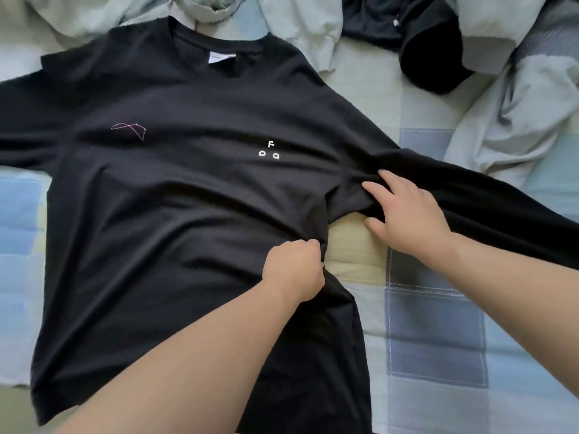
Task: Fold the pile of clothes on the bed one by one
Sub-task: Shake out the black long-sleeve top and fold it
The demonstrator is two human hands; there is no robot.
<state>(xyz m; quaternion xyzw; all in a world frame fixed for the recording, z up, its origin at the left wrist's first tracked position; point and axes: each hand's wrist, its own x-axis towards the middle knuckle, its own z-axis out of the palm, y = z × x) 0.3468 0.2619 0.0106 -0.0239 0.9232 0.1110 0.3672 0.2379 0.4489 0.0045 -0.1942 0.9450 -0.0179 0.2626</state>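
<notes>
Across the middle of the bed point(438, 339) lies the black T-shirt point(188, 198), spread front-up with its collar away from the person and its hem towards them. Its body is mostly flat, though creases run in from the side seam on the person's right, where the cloth is gathered. The left hand point(294, 267) grips that seam about halfway down the shirt, its fingers curled tight into a bunch of fabric. The right hand point(410, 211) rests just beside it on the underarm end of the sleeve point(470, 195), its fingers point(376, 187) spread and fairly straight, pressing the cloth down rather than pinching it.

By my reading the step in hand is smoothing and squaring this shirt before the first fold – no fold is made yet. The next move likely calls for pulling the bunched seam out straight, then bringing the sleeve and that side in over the chest with the edge kept even.

Beyond the collar, a dark garment point(423, 42) and crumpled grey clothes point(517, 104) wait unfolded near the far right corner
</notes>
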